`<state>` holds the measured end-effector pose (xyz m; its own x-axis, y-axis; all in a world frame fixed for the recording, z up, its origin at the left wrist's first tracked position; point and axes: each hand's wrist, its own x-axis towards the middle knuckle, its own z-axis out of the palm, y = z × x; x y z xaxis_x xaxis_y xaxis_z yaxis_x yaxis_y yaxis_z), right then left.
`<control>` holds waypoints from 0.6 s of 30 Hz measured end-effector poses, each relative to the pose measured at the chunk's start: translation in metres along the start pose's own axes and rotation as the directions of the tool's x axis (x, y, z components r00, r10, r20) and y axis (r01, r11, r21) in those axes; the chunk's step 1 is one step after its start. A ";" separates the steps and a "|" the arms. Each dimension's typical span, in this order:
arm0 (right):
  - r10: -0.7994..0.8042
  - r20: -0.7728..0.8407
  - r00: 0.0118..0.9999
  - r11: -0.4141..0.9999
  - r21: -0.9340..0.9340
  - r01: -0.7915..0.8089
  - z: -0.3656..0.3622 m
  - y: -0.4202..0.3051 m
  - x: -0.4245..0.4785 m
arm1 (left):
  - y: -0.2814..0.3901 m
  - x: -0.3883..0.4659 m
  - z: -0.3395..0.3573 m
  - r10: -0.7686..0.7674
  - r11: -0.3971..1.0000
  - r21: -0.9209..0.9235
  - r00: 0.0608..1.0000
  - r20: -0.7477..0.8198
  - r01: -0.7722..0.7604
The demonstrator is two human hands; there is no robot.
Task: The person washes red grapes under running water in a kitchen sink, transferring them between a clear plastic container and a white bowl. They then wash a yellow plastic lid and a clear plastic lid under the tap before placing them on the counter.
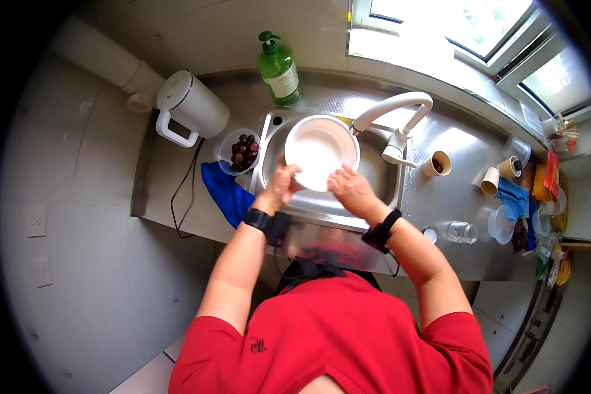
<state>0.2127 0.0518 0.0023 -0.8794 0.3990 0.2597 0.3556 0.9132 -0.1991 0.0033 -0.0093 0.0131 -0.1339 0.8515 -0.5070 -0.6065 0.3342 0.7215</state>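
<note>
A round white bowl (320,147) is tilted over the stainless steel sink (379,192), its pale inside facing me. My left hand (280,184) grips its left near side, thumb over the rim. At the near right rim, my right hand (350,189) holds on with its fingers bent over the inside; they are slightly blurred. The white faucet (394,106) arches over from the right, its spout end beside the bowl's right rim. I cannot make out running water. Left of the sink, a clear plastic bowl (224,152) contains dark grapes (245,152).
A white electric kettle (197,108), a blue cloth (224,189) and a green pump bottle (280,74) stand or lie around the sink's left and back. Rightward are paper cups (431,165), a glass jar (460,231), a lid (430,234) and plastic containers (500,224).
</note>
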 end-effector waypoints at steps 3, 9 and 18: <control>0.218 -0.135 0.967 0.964 0.184 -0.191 0.016 -0.047 0.017 | -0.041 0.005 0.012 0.170 0.983 -0.050 0.978 -0.117 -0.177; -0.140 -0.135 0.981 0.990 -0.055 0.134 0.007 0.025 -0.019 | 0.003 -0.005 -0.010 -0.080 0.981 0.179 0.996 0.038 0.072; 0.037 -0.092 0.995 0.985 0.173 -0.021 0.017 -0.011 -0.024 | -0.045 0.015 -0.014 -0.080 0.996 -0.027 0.997 0.013 0.080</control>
<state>0.2248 0.0310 -0.0181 -0.8325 0.4386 0.3383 0.3137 0.8767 -0.3646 0.0176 -0.0171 -0.0331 -0.0747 0.8272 -0.5570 -0.6364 0.3905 0.6652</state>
